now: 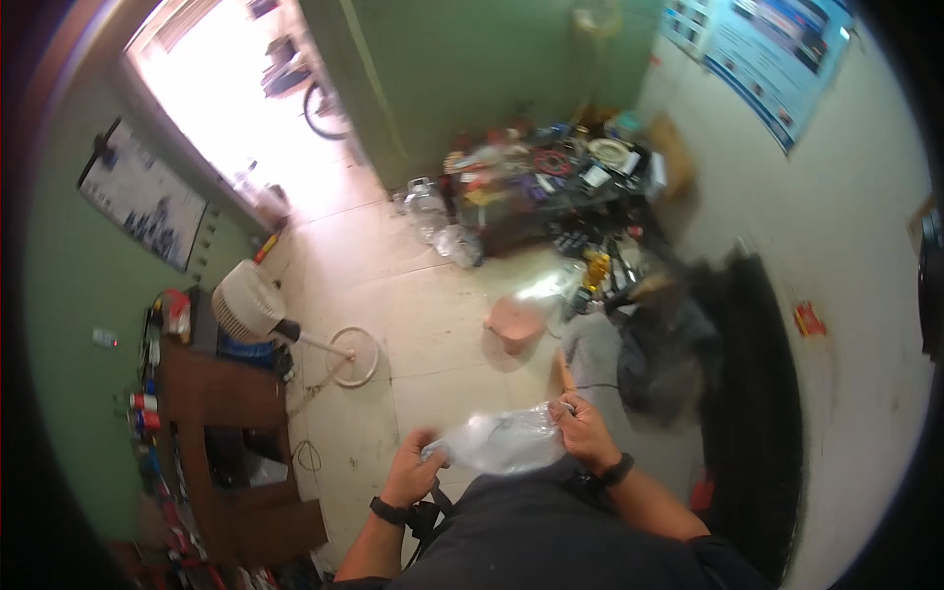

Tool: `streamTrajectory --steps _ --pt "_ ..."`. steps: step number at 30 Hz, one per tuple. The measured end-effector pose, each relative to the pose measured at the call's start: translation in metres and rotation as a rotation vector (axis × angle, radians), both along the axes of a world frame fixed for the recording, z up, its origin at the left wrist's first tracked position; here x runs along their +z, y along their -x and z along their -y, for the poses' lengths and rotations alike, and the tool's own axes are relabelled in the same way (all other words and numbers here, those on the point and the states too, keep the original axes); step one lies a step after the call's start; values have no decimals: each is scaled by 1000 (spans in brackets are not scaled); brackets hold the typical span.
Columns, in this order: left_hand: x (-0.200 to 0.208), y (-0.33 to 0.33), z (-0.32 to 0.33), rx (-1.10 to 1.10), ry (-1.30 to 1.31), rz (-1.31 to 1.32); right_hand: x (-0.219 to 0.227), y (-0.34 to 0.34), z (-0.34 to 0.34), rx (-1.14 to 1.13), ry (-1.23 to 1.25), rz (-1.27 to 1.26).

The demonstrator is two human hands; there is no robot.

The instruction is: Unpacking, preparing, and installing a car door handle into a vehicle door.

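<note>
Both hands hold a crinkled clear plastic bag (497,441) stretched between them in front of my body. My left hand (415,466) pinches its left end, with the fingers closed. At the other end, my right hand (587,433) grips the plastic with its fingers curled round it. The bag has a whitish shine, and I cannot make out whether anything is inside. Beyond the bag, a pinkish-orange plastic stool or tub (515,323) stands on the tiled floor.
A pedestal fan (251,300) stands at left beside a brown wooden desk (211,393). Ahead, a cluttered low table (511,211) has plastic jugs (426,208) next to it. At right lie dark clothes (669,359) by a long black seat (752,423). An open doorway (221,108) is at far left.
</note>
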State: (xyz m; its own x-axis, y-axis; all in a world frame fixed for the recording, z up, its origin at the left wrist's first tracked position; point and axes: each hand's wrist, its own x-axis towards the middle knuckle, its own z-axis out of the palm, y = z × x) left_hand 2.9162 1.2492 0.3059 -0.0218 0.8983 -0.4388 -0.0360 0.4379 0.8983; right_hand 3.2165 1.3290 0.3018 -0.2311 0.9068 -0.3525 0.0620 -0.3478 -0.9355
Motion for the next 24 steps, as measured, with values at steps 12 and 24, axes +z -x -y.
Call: streamTrajectory --steps 12,24 --pt "-18 85 9 295 -161 73 -11 131 -122 390 -3 -82" --pt "43 116 -91 600 -339 -650 19 266 -286 764 -90 -32"
